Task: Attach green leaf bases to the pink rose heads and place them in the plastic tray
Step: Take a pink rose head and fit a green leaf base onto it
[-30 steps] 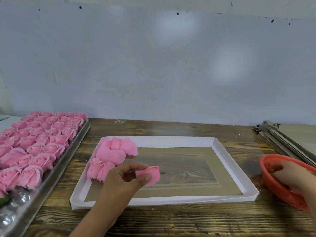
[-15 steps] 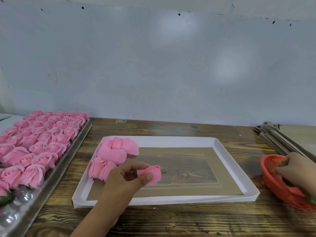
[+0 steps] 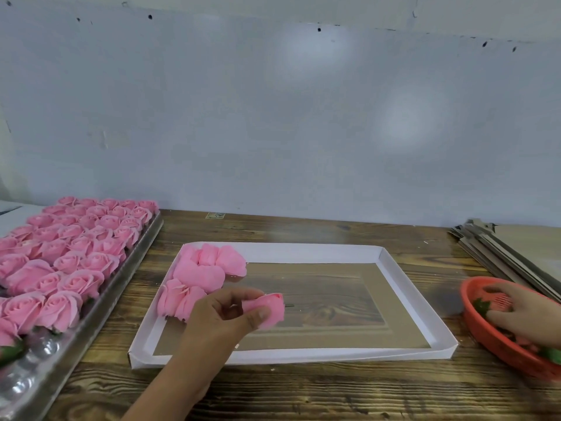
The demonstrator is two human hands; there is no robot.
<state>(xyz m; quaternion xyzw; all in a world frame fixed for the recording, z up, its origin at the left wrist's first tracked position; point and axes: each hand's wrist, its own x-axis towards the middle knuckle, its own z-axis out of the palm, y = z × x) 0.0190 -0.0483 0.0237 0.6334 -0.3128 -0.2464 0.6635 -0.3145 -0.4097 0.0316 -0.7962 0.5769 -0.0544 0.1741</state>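
A pink rose head (image 3: 268, 309) is pinched in the left hand (image 3: 224, 322) above the white box lid (image 3: 303, 252) on the counter (image 3: 303, 390); the right hand (image 3: 526, 314) reaches into the red basket (image 3: 498, 344), grip unclear; finished roses fill the plastic tray (image 3: 100, 311) at left.

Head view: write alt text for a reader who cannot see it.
A left hand pinches a pink rose head over a white tray on a wooden table, while the right hand reaches into a red basket. A tray of finished roses lies left.

Rose tray (image 3: 133, 262) left, box lid (image 3: 303, 252) ctr w/ loose roses (image 3: 200, 275), basket (image 3: 498, 350) right.
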